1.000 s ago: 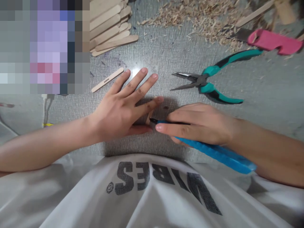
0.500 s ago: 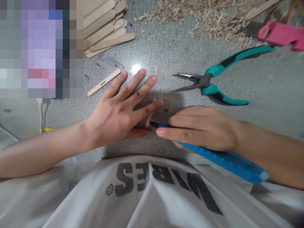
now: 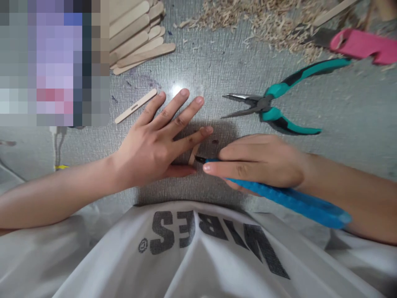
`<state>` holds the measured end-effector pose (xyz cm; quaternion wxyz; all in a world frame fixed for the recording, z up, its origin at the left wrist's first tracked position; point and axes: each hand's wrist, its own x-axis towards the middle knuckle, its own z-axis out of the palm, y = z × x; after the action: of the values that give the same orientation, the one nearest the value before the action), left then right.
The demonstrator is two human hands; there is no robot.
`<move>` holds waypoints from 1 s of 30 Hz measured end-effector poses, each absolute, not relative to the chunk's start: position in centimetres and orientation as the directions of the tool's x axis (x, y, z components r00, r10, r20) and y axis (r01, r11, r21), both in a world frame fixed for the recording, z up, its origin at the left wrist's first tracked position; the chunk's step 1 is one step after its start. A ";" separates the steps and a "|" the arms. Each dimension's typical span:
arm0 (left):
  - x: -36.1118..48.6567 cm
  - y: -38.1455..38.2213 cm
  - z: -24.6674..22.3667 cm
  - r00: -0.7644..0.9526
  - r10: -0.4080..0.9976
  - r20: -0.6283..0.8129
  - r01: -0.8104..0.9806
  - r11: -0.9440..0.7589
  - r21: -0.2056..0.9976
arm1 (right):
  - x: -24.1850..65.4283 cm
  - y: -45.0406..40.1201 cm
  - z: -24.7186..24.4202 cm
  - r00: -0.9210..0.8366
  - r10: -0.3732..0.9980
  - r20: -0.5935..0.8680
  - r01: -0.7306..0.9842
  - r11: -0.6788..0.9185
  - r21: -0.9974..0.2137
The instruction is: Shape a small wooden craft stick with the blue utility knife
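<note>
Knife (image 3: 288,203) stays at the wooden stick (image 3: 194,154), so cutting seems unfinished; right hand (image 3: 263,163) clasps Knife, spread left hand (image 3: 158,142) steadies wooden stick.

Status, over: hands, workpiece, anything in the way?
Left hand spread over wooden stick. Right hand gripping blue cutter, blade at stick's edge. Open pliers just beyond right hand, clear of blade.

a grey tabletop (image 3: 356,107) with a fine woven-looking grain fills the background. a bright white glare (image 3: 177,88) reflects off its upper middle, faint purple smudges (image 3: 145,81) mark it just left of that, and a pixelated patch (image 3: 54,62) hides the upper left corner.
</note>
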<state>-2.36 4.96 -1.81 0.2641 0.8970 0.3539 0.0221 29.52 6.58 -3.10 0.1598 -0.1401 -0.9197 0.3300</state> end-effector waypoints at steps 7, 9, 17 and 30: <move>-2.6 4.8 -2.1 0.767 0.640 -0.049 0.608 -0.699 0.376 | 28.5 7.1 -2.1 -0.788 0.563 0.247 0.239 0.651 -0.721; -2.6 4.8 -2.1 0.768 0.638 -0.055 0.611 -0.705 0.360 | 28.0 7.2 -1.7 -0.756 0.611 0.234 0.284 0.628 -0.724; -2.2 5.0 -2.4 0.752 0.657 -0.056 0.620 -0.676 0.398 | 27.3 7.5 -1.9 -0.759 0.602 0.250 0.243 0.617 -0.749; -2.5 5.7 -4.1 0.717 0.696 0.028 0.521 -0.563 0.642 | 27.3 7.6 -3.4 -0.733 0.587 0.343 0.171 0.648 -0.742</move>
<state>-2.49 5.65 -4.11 0.3114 0.8727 0.3488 0.1405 27.30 7.63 -3.42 0.2912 -0.2204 -0.8598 0.3569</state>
